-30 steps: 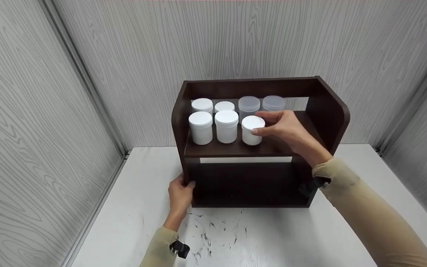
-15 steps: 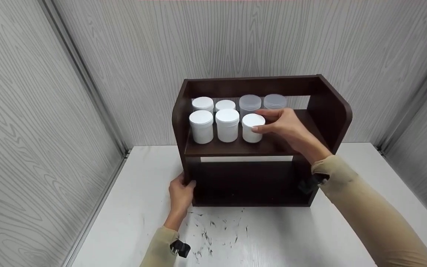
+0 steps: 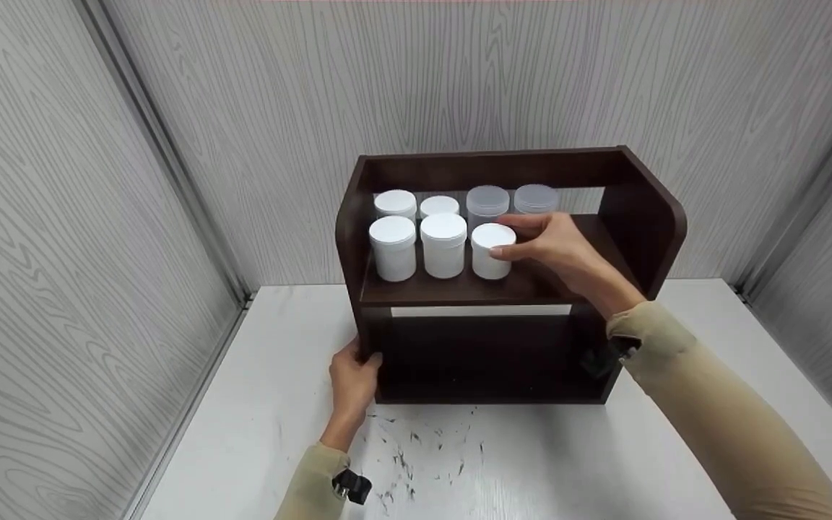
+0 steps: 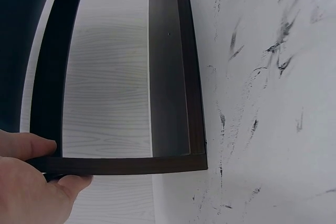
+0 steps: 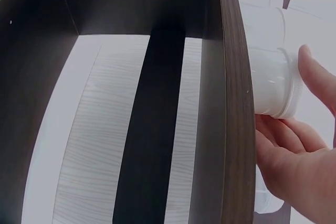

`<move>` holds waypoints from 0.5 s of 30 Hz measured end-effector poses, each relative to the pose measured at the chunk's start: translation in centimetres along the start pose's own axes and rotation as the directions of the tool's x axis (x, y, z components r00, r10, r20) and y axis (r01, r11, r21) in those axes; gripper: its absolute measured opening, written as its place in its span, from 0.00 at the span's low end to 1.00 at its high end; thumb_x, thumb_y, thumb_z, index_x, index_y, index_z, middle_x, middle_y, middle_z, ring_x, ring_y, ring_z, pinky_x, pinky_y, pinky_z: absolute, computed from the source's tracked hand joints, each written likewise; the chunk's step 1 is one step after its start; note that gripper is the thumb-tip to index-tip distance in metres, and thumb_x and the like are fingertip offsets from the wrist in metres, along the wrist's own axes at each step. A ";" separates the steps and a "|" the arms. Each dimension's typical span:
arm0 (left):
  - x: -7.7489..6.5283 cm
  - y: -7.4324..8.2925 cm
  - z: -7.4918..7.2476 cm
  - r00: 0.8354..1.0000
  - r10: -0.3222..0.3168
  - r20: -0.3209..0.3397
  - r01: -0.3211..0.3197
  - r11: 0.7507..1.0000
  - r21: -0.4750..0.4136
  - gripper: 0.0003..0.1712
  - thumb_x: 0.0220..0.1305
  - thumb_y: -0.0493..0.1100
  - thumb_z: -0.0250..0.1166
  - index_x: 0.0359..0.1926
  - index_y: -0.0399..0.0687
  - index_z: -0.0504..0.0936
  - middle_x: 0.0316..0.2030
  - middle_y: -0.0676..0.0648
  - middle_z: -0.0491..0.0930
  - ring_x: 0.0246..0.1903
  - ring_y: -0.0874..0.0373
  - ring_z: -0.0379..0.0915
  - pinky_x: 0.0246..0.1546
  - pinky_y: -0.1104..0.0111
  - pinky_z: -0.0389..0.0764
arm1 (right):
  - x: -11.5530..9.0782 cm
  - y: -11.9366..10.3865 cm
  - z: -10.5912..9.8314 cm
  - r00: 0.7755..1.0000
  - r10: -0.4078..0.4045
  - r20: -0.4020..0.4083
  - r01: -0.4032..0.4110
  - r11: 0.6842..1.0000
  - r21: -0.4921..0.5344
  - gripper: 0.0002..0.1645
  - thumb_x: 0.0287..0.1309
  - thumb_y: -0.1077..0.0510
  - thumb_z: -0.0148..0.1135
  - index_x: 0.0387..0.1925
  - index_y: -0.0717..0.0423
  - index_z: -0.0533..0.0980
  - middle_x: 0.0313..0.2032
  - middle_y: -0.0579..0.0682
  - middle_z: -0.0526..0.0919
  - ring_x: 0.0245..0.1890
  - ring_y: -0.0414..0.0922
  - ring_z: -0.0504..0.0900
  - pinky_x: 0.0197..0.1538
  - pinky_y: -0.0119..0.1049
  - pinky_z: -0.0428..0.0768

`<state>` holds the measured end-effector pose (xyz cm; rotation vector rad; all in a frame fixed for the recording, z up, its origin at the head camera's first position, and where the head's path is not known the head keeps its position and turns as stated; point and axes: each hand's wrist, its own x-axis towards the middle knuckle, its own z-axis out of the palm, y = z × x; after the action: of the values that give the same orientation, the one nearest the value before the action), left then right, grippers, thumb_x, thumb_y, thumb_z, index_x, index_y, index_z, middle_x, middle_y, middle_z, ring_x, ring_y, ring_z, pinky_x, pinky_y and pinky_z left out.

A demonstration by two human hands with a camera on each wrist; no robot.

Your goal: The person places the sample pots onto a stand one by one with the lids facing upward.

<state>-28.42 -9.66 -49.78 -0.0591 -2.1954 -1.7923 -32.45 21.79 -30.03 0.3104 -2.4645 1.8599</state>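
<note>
A dark brown two-tier rack point(image 3: 452, 293) stands on the white table. On its upper shelf my right hand point(image 3: 559, 247) pinches a short white lidded jar point(image 3: 490, 261) between thumb and fingers, at the right end of the front row. The right wrist view shows this jar point(image 5: 269, 82) upright beyond the shelf's front edge. Two taller white jars, one at the left point(image 3: 394, 260) and one in the middle point(image 3: 443, 258), stand beside it. My left hand point(image 3: 353, 379) grips the rack's left side panel point(image 4: 126, 166) low down, with the thumb around its front edge.
Behind the front row stand two white jars, one point(image 3: 395, 202) taller than the other point(image 3: 439, 207), and two translucent jars, one left point(image 3: 487, 198) and one right point(image 3: 536, 196). The rack's lower shelf point(image 3: 488, 393) is dark. Black scuffs mark the table point(image 3: 445, 462). Grey wood-grain walls point(image 3: 459, 72) enclose it.
</note>
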 end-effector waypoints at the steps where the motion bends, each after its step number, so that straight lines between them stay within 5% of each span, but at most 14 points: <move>1: 0.0 0.0 0.0 1.000 0.002 -0.002 -0.002 1.000 0.002 0.26 0.69 0.28 0.61 0.66 0.23 0.74 0.56 0.29 0.82 0.58 0.38 0.80 0.58 0.48 0.80 | 0.0 0.0 0.0 1.000 0.001 0.002 -0.001 1.000 0.000 0.37 0.49 0.61 0.85 0.62 0.62 0.82 0.62 0.53 0.84 0.66 0.44 0.75 0.69 0.38 0.72; 15: 0.0 -0.1 -0.1 1.000 -0.002 -0.021 0.002 1.000 0.014 0.25 0.68 0.28 0.62 0.64 0.23 0.77 0.55 0.28 0.83 0.56 0.38 0.81 0.57 0.47 0.80 | 0.2 0.4 -0.1 1.000 -0.018 0.023 0.017 0.999 0.044 0.38 0.50 0.61 0.85 0.64 0.62 0.81 0.62 0.53 0.83 0.64 0.43 0.77 0.67 0.36 0.74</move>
<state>-28.46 -9.76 -49.88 -0.0354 -2.1943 -1.7701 -32.69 21.94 -30.40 0.3566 -2.4297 1.9166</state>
